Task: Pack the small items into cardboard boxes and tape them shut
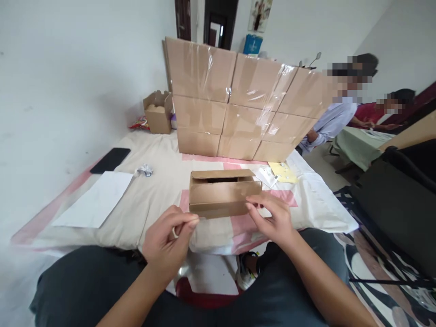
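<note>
A small brown cardboard box [218, 196] lies on the cloth in front of me, with a dark gap along its top between partly raised flaps. At its near left corner, my left hand [170, 236] is closed in a pinch, thumb against forefinger. What that pinch holds, if anything, I cannot make out. My right hand [274, 217] is by the box's right front side, fingertips at the cardboard. A small gap shows between its thumb and forefinger, with nothing visible in it.
A tall taped cardboard panel [252, 109] stands behind the box. Left are a white paper sheet [97, 200], a black phone-like slab [111, 160] and crumpled foil [146, 170]. Right lies yellow paper [283, 172]. Another open carton [159, 113] stands farther back. Two people sit at right.
</note>
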Available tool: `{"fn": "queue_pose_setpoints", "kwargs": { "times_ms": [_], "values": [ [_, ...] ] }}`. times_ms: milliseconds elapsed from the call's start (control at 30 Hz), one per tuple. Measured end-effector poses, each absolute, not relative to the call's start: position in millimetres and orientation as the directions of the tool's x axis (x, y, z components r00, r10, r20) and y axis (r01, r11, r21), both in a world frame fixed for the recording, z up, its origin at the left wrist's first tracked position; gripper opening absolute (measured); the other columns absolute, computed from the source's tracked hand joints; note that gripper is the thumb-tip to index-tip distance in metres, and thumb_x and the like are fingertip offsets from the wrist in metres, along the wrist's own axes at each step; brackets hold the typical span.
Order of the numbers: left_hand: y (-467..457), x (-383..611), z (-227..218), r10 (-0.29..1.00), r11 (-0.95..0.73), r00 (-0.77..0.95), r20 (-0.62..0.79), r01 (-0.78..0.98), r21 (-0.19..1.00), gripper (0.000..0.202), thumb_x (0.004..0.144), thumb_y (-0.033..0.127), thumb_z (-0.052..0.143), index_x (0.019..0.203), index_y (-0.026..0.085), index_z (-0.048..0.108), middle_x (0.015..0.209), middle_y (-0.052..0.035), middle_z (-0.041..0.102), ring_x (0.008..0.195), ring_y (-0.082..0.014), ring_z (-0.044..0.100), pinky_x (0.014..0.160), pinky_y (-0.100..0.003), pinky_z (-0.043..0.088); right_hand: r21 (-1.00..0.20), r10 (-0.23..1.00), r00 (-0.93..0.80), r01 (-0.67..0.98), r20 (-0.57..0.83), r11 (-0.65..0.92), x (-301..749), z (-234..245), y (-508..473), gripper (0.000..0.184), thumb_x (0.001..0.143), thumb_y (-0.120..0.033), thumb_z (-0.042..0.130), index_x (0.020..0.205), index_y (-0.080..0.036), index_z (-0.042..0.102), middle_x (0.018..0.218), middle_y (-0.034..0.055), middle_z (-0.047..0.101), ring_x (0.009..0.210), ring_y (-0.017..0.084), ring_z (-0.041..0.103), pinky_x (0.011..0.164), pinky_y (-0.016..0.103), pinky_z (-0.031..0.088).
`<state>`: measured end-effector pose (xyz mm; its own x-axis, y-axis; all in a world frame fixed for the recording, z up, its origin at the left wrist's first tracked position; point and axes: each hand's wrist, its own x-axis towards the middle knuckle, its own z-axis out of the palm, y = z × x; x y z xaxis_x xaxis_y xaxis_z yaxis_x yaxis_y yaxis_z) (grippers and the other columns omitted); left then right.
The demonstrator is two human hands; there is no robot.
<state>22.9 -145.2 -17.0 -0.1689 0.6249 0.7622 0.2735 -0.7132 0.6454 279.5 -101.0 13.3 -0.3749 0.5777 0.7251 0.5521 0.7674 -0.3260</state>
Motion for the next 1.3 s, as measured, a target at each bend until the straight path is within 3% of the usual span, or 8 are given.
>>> {"fn": "queue_pose_setpoints", "kwargs": {
  "times_ms": [67, 133, 200, 333, 500, 667, 967, 1300],
  "values": [
    [-134.7, 13.8, -2.8, 0.698, -0.639, -0.127, 0.704, 0.333, 0.693, 0.011, 0.091, 0.013, 0.067, 0.089, 0.022, 0.071, 0.061, 0.0044, 0.045, 0.054, -0.0093, 0.042, 0.051, -0.025, 0.034, -0.197, 0.563, -0.467, 0.625, 0.682, 0.756, 276.5, 31.4, -88.4, 0.028, 0.095, -0.025, 0.064, 0.123, -0.023, 0.067, 0.118, 0.0109, 0.075, 0.108, 0.028, 0.069, 0.093, 0.046, 0.057],
    [-120.2, 6.7, 15.7, 0.798, -0.546, -0.026, 0.603, 0.395, 0.739, 0.01, 0.093, 0.022, 0.066, 0.084, 0.023, 0.071, 0.061, 0.0047, 0.043, 0.055, -0.0093, 0.043, 0.052, -0.025, 0.033, -0.12, 0.662, -0.533, 0.724, 0.528, 0.679, 268.0, 41.2, -72.5, 0.043, 0.099, -0.036, 0.057, 0.14, -0.021, 0.06, 0.148, 0.0136, 0.059, 0.139, 0.036, 0.051, 0.113, 0.058, 0.042],
    [-104.6, 1.1, 36.0, 0.866, -0.476, 0.098, 0.49, 0.459, 0.75, 0.012, 0.092, 0.03, 0.066, 0.083, 0.024, 0.071, 0.067, 0.0036, 0.052, 0.06, -0.01, 0.047, 0.056, -0.025, 0.036, -0.096, 0.76, -0.557, 0.783, 0.335, 0.615, 259.0, 40.5, -57.0, 0.054, 0.104, -0.044, 0.047, 0.151, -0.019, 0.051, 0.16, 0.013, 0.046, 0.151, 0.038, 0.037, 0.121, 0.063, 0.029],
    [-78.5, -7.6, 64.0, 0.9, -0.429, 0.198, 0.388, 0.562, 0.707, 0.013, 0.088, 0.039, 0.068, 0.086, 0.027, 0.07, 0.098, 0.0023, 0.07, 0.075, -0.0125, 0.054, 0.066, -0.027, 0.04, -0.146, 0.83, -0.545, 0.818, 0.117, 0.557, 251.3, 25.7, -42.3, 0.061, 0.108, -0.05, 0.032, 0.159, -0.019, 0.04, 0.168, 0.011, 0.032, 0.155, 0.038, 0.028, 0.124, 0.061, 0.024],
    [-60.1, -7.7, 57.3, 0.944, -0.329, 0.198, 0.262, 0.573, 0.751, 0.017, 0.086, 0.043, 0.067, 0.084, 0.027, 0.07, 0.085, 0.0035, 0.071, 0.072, -0.0146, 0.056, 0.067, -0.028, 0.04, -0.153, 0.83, -0.545, 0.816, 0.115, 0.557, 254.4, 22.6, -46.3, 0.063, 0.108, -0.052, 0.03, 0.161, -0.02, 0.036, 0.169, 0.0091, 0.03, 0.157, 0.037, 0.024, 0.125, 0.06, 0.019],
    [-55.4, 2.4, 44.9, 0.956, -0.28, 0.233, 0.178, 0.545, 0.79, 0.02, 0.085, 0.046, 0.066, 0.09, 0.028, 0.071, 0.09, 0.004, 0.073, 0.074, -0.0146, 0.058, 0.07, -0.028, 0.042, -0.157, 0.834, -0.54, 0.819, 0.115, 0.552, 254.1, 24.9, -45.3, 0.061, 0.107, -0.05, 0.034, 0.159, -0.018, 0.039, 0.168, 0.0102, 0.032, 0.155, 0.037, 0.027, 0.124, 0.058, 0.022],
    [-49.6, -9.0, 39.6, 0.972, -0.222, 0.204, 0.114, 0.646, 0.731, 0.03, 0.082, 0.055, 0.065, 0.09, 0.026, 0.07, 0.091, 0.0022, 0.073, 0.074, -0.0162, 0.057, 0.071, -0.03, 0.042, -0.145, 0.818, -0.545, 0.808, 0.185, 0.571, 254.9, 20.9, -44.5, 0.057, 0.107, -0.048, 0.037, 0.156, -0.02, 0.044, 0.165, 0.0109, 0.038, 0.152, 0.036, 0.033, 0.122, 0.057, 0.026],
    [-49.1, -10.5, 32.9, 0.979, -0.197, 0.188, 0.082, 0.754, 0.627, 0.023, 0.081, 0.045, 0.062, 0.093, 0.027, 0.067, 0.094, 0.001, 0.072, 0.072, -0.0181, 0.054, 0.071, -0.032, 0.043, -0.15, 0.814, -0.545, 0.804, 0.2, 0.575, 254.7, 21.7, -44.4, 0.057, 0.107, -0.048, 0.037, 0.155, -0.019, 0.046, 0.163, 0.0114, 0.042, 0.15, 0.036, 0.036, 0.121, 0.056, 0.025]
  ]
}}
